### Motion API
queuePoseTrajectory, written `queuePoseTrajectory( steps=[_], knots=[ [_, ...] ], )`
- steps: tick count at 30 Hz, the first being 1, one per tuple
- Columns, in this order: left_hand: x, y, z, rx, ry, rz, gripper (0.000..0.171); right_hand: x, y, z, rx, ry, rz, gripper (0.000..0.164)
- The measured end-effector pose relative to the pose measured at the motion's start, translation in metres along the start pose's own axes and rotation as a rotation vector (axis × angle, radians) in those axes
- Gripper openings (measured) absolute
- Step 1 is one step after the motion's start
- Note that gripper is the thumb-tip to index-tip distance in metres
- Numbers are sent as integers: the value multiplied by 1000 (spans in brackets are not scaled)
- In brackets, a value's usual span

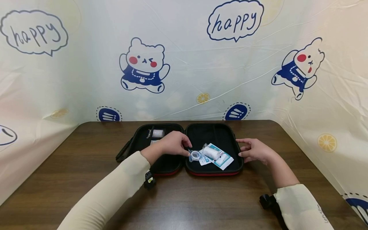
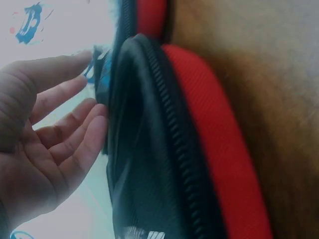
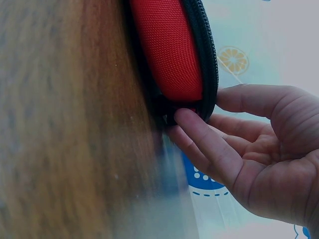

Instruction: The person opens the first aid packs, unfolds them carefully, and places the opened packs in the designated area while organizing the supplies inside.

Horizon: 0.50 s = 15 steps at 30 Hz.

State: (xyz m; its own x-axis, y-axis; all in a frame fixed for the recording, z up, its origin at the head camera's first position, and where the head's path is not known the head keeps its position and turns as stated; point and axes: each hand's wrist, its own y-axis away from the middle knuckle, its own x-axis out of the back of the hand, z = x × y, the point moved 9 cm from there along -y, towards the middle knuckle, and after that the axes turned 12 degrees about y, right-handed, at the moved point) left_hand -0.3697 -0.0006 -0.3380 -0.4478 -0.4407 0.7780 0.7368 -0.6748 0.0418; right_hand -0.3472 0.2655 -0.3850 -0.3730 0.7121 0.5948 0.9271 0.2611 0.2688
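A black zippered case [image 1: 221, 134] with red sides lies unfolded on the table, in two halves. Its right half holds a small white ring-shaped roll in clear plastic [image 1: 195, 156], a white rolled bandage [image 1: 211, 152] and a teal-and-white packet [image 1: 225, 162]. My left hand [image 1: 176, 143] reaches over the middle hinge, thumb and fingers apart, beside the ring-shaped roll; whether it touches the plastic is unclear. In the left wrist view the fingers [image 2: 94, 132] are loosely bent. My right hand [image 1: 256, 150] holds the case's right edge, thumb at the zipper rim [image 3: 212, 55] and fingers lower down.
In the case's left half lies another wrapped white roll [image 1: 158, 133], with a further white item partly hidden by my left arm. A black strap or flap [image 1: 123, 153] sticks out at the left. The brown table [image 1: 184, 201] meets a printed curtain [image 1: 184, 64] behind.
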Motion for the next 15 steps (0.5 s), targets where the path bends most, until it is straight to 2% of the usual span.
queuePoseTrajectory(
  steps=[6, 10, 15],
  knots=[
    [-19, -1, 8, 26, -150, -30, 49, 0, 0, 0, 0, 0, -2, 69],
    [-27, -3, 7, 55, -219, -27, 42, -1, 1, -2, 8, -1, -10, 70],
    [-27, -4, 5, 71, -218, -16, 34, -1, 2, -2, 10, 2, -12, 70]
  ],
)
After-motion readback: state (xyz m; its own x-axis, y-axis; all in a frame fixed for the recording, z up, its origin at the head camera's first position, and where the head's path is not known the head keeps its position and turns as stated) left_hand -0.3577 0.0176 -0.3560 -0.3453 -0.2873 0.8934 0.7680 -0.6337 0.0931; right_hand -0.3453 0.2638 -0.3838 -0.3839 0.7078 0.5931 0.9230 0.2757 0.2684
